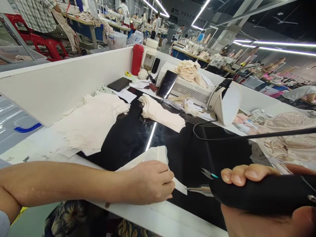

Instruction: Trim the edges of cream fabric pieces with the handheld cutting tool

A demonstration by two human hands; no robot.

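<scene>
My left hand (pixel 150 182) rests on a cream fabric piece (pixel 160 153) at the near edge of the black work surface. Its fingers are curled and pressed down on the cloth. One pale corner sticks out to the right of the fingers. My right hand (pixel 244 176) grips a thick black handheld tool with a pointed metal tip (pixel 201 190). That tip is at the fabric's right corner; whether they touch I cannot tell. Small thread snips (pixel 209 173) with a teal part show just behind the tool; whether the hand holds them is unclear.
Stacks of cream fabric pieces lie at left (pixel 91 118) and centre (pixel 163 113). A phone (pixel 168 84) leans on a white vented box (pixel 190 92). A white cone-shaped lamp (pixel 225 102) and black cord (pixel 247 136) stand right. White partitions edge the table; a red bottle (pixel 137 59) stands behind.
</scene>
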